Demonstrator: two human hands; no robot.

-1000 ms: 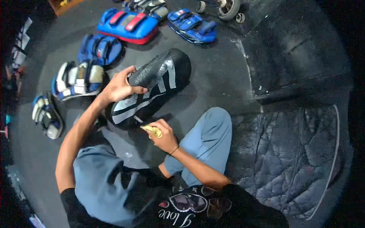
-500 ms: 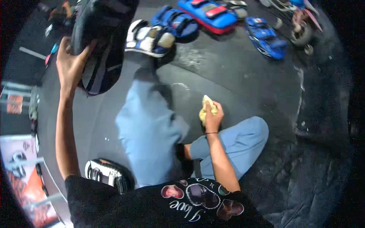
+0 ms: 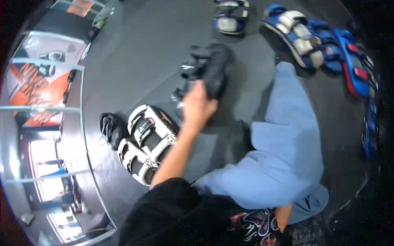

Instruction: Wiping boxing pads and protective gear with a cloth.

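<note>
My left hand (image 3: 199, 106) reaches forward and is closed on the near side of a black kick pad (image 3: 216, 71) with straps. The pad is over the dark mat, slightly blurred; whether it touches the mat I cannot tell. Beside my left forearm lie two white-and-black kick pads, a farther one (image 3: 163, 123) and a nearer one (image 3: 130, 155). A black strapped pad (image 3: 111, 129) lies just left of them. My right hand is hidden behind my legs in light blue trousers (image 3: 283, 164); only a bit of that arm shows at the lower edge.
Blue-and-white pads (image 3: 292, 35) lie at the far right, near a blue-and-red pad (image 3: 353, 61). Another blue-and-white pad (image 3: 230, 18) is at the top. Along the left runs a metal-framed glass panel (image 3: 83, 123) with a poster behind it.
The view has swung left. My left hand has brought the black kick pad down from raised to low over the mat. My right hand, earlier holding a yellow cloth, has gone out of sight.
</note>
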